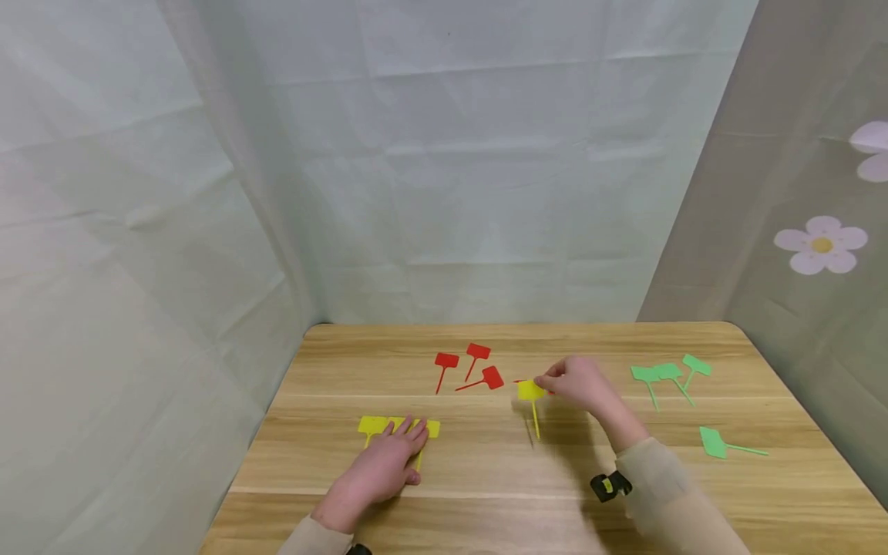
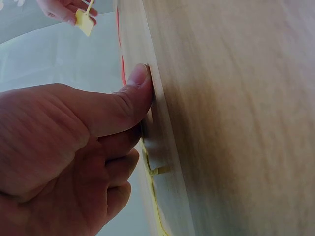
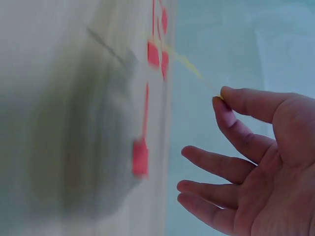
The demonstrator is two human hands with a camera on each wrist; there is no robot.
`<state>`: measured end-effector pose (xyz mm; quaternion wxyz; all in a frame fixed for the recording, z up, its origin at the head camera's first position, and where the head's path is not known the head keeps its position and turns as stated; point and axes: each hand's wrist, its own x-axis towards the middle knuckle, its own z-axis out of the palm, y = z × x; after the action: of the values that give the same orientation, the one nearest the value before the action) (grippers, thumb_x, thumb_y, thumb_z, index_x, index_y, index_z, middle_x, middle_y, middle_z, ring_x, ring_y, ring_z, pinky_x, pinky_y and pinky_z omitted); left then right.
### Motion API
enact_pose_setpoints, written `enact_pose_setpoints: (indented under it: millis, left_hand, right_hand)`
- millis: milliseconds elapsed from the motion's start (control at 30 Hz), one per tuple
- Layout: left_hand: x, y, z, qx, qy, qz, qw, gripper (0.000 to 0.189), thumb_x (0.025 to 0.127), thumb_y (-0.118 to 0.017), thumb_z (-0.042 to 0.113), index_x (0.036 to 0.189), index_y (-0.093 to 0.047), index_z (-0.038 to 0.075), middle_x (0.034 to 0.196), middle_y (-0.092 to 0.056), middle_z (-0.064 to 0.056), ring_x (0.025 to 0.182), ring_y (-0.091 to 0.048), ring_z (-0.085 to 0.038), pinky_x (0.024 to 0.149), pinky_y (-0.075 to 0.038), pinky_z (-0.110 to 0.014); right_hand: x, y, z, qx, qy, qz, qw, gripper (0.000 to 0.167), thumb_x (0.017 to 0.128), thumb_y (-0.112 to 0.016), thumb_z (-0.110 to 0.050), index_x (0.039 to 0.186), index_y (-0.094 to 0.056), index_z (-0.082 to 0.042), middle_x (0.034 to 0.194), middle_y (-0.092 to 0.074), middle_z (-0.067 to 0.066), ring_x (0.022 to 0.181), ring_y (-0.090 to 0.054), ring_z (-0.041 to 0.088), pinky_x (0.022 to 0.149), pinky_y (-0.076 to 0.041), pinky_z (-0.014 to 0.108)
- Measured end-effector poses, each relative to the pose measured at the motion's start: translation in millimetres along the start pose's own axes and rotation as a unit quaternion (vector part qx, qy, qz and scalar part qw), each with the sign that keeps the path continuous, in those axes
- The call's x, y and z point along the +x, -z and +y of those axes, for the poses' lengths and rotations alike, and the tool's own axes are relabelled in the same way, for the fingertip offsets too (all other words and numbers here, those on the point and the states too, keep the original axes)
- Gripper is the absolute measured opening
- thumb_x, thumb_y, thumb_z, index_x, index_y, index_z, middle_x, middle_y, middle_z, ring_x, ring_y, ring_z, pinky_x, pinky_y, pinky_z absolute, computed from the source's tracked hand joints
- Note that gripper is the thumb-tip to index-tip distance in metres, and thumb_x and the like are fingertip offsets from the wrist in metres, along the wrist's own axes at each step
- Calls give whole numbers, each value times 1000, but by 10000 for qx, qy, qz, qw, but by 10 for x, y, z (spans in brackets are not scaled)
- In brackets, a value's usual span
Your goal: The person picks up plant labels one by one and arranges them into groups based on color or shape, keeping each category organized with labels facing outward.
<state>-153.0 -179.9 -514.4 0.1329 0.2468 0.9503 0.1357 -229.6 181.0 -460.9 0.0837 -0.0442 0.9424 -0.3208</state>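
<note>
My right hand (image 1: 581,382) pinches a yellow T-shaped plant label (image 1: 530,391) by a corner of its head, thumb against forefinger, the other fingers spread apart in the right wrist view. The label is held above the table with its stem pointing down. Lower left, my left hand (image 1: 388,465) lies with extended fingers over a row of yellow plant labels (image 1: 372,425), touching them and hiding the middle of the row. A red plant label (image 3: 141,157) lies on the table below the right hand, mostly hidden in the head view.
Three red plant labels (image 1: 447,360) lie toward the back of the wooden table (image 1: 499,509). On the right is a group of green plant labels (image 1: 645,374), with one green label (image 1: 712,443) lying apart nearer the front. Pale curtains (image 1: 486,193) hang behind and beside the table.
</note>
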Motion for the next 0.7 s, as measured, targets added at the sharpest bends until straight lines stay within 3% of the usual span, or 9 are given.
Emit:
enact_pose_setpoints:
  millis: [200, 333, 400, 467, 567, 633, 700]
  left_hand:
    - [-6, 5, 6, -73, -43, 17, 10000, 73, 89, -85, 14, 153, -54, -7, 163, -46, -21, 154, -38, -42, 123, -32, -61]
    - [0, 0, 5, -212, -4, -26, 9998, 73, 91, -83, 13, 154, -52, -6, 165, -45, -21, 155, -37, -42, 124, -31, -60]
    - [0, 5, 10, -287, 2, -38, 9996, 73, 91, -83, 12, 154, -52, -7, 165, -44, -21, 155, -37, -42, 124, -31, -60]
    - [-3, 11, 15, -325, 3, -48, 9995, 72, 91, -82, 11, 154, -51, -7, 165, -43, -22, 155, -37, -42, 124, -30, -60]
    - [-10, 19, 21, -350, 10, -70, 9994, 72, 92, -82, 12, 154, -51, -7, 165, -43, -22, 155, -37, -42, 125, -30, -60]
    - [-8, 14, 13, -359, 34, -97, 9993, 71, 93, -81, 12, 155, -51, -6, 166, -42, -21, 155, -37, -41, 125, -29, -59]
    - [-5, 9, 1, -352, 22, -109, 9993, 71, 94, -81, 13, 155, -50, -6, 167, -41, -21, 155, -36, -41, 125, -29, -59]
  right_hand:
    - [-121, -455, -222, 690, 203, -122, 9973, 19, 98, -73, -26, 91, -77, -9, 85, -64, -1, 73, -50, 17, 65, -41, 32]
    - [-175, -680, -355, 1134, 338, -194, 9928, 14, 96, -73, -22, 91, -78, -10, 90, -67, 1, 75, -52, 19, 65, -42, 32]
    - [-190, -769, -402, 1303, 399, -156, 9905, 13, 96, -74, -21, 90, -79, -10, 102, -73, 7, 87, -62, 24, 70, -48, 36]
    - [-197, -848, -435, 1340, 468, -71, 9898, 14, 96, -74, -22, 91, -79, -10, 120, -74, 17, 115, -66, 38, 90, -55, 45]
    - [-191, -954, -468, 1418, 519, 42, 9885, 15, 97, -75, -22, 93, -80, -8, 143, -62, 32, 145, -41, 59, 117, -39, 64]
    - [-175, -1020, -478, 1430, 496, 63, 9885, 17, 98, -75, -23, 93, -80, -8, 149, -54, 37, 150, -27, 65, 123, -26, 70]
    - [-163, -1078, -490, 1447, 451, 87, 9884, 17, 99, -74, -24, 93, -80, -9, 152, -50, 38, 151, -21, 66, 123, -23, 72]
